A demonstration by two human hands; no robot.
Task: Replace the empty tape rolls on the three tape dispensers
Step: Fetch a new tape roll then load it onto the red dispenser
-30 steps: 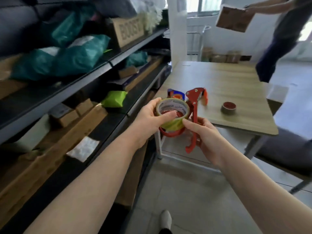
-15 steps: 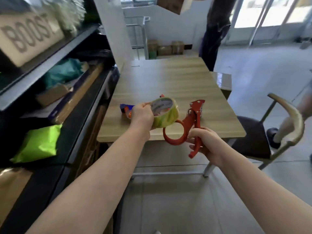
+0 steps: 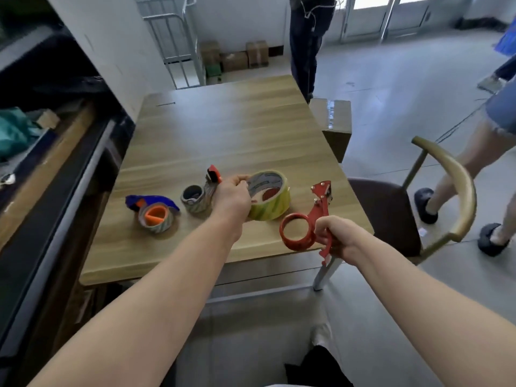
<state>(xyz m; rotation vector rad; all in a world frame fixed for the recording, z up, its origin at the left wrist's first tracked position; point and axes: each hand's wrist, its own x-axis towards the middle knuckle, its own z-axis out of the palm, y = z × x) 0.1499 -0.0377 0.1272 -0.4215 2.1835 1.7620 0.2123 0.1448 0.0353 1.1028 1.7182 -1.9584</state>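
The left hand (image 3: 233,198) is closed on the rim of a yellow-green tape roll (image 3: 269,201), thumb and fingers pinching its near edge, and holds it tilted over the near part of the wooden table (image 3: 237,129). The roll's inner core carries printed lettering, but it is too blurred to read. The right hand (image 3: 336,236) is wrapped tight around the handle of a red tape dispenser (image 3: 305,223), whose empty ring hub faces left and whose cutter head points up and away, well clear of the roll.

On the table to the left lie a blue dispenser (image 3: 152,206) with an orange hub, and beside it another dispenser (image 3: 199,195) with a red-tipped head; its roll looks worn down, though the view is soft there. A brown chair (image 3: 444,196) stands at the table's right corner, with a cardboard box (image 3: 333,121) beyond it.

Compared with half a second ago, the roll and the red dispenser are farther apart, both other dispensers have come fully into sight, and the shelf carton reading "BOOST" has left the picture.
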